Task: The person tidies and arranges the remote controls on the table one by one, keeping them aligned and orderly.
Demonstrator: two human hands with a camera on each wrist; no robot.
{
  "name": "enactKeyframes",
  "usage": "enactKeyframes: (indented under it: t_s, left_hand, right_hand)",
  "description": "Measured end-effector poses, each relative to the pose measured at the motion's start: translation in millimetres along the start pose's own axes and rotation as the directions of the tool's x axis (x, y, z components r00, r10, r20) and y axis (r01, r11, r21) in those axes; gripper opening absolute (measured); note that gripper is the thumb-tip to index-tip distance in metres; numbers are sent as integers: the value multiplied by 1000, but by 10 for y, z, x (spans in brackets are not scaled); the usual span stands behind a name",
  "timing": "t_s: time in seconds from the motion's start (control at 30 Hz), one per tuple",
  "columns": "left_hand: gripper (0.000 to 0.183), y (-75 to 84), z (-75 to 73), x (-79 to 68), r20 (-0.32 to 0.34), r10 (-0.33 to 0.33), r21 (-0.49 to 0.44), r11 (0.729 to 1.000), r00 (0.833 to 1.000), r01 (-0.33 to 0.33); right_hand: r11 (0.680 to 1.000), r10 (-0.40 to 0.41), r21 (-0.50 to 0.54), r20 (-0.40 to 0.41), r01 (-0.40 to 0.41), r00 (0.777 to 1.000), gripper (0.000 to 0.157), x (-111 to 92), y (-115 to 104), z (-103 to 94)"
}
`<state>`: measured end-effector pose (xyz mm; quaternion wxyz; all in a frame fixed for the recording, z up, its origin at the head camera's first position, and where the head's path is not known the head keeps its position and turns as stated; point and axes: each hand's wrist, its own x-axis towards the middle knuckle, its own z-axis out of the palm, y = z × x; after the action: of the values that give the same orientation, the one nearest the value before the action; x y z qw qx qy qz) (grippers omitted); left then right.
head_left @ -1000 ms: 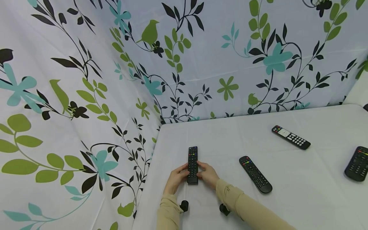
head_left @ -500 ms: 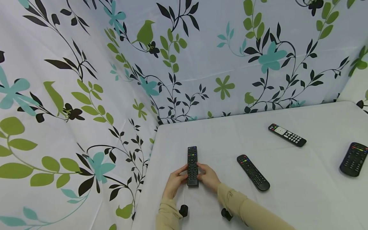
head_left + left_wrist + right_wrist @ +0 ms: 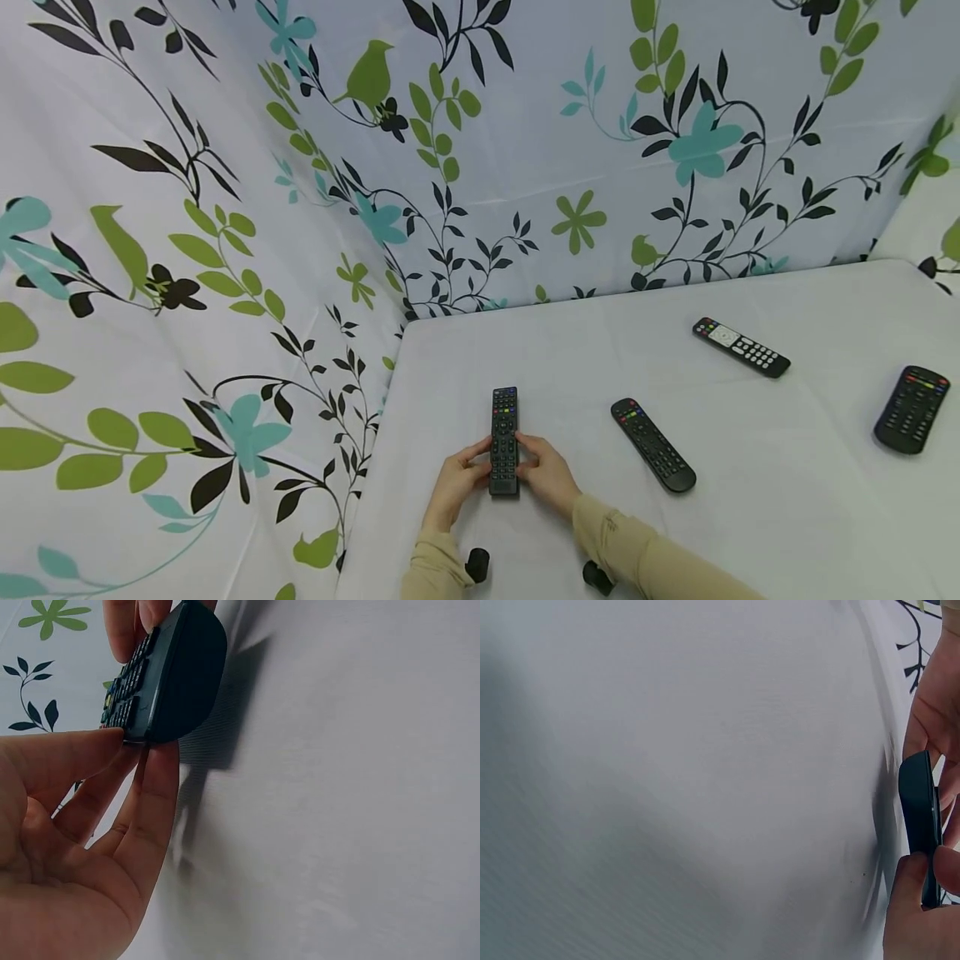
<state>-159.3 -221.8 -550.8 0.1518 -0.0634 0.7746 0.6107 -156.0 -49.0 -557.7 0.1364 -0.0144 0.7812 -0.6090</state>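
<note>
A long black remote control (image 3: 505, 442) is held upright in the head view, buttons facing up and coloured keys towards its far end. My left hand (image 3: 453, 485) pinches its left edge, thumb on the button side and fingers beneath, as the left wrist view shows. From the opposite edge my right hand (image 3: 550, 478) grips it the same way. In the left wrist view the blunt near end of the remote control (image 3: 187, 682) stands above the white cloth, its shadow falling apart from it. The right wrist view catches its side at the picture's edge.
Right of my hands lies a slanted black remote (image 3: 653, 446). Farther back is a remote with a white pad (image 3: 741, 347), and a wide black remote (image 3: 911, 410) lies at far right. Patterned curtains (image 3: 465, 183) border the white-covered table (image 3: 585, 367) behind and left.
Both hands have drawn the remote control slightly towards the person, keeping their grip. The head view has turned a little, so the other remotes appear shifted left.
</note>
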Motion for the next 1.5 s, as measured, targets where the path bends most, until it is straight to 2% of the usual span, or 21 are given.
enactKeyframes:
  t_s: [0.4, 0.7, 0.97, 1.23, 1.5]
  left_hand:
    - [43, 24, 98, -197, -33, 30, 73, 997, 999, -27]
    - [42, -98, 130, -133, -84, 48, 136, 990, 995, -36]
    - [42, -92, 143, -157, -106, 66, 180, 983, 992, -46]
    - [42, -89, 157, -158, -116, 60, 182, 983, 991, -38]
    - [42, -82, 182, -158, -165, 55, 224, 974, 985, -17]
  right_hand:
    - [1000, -16, 7, 12, 16, 1000, 57, -126, 126, 42]
    - [999, -37, -23, -16, 37, 999, 57, -136, 119, 56]
    - [996, -62, -71, -69, 57, 996, 52, -183, 73, 65]
    - [994, -33, -103, -66, 26, 997, 53, -152, 89, 72]
    - [994, -62, -94, -61, 56, 996, 52, -167, 72, 62]
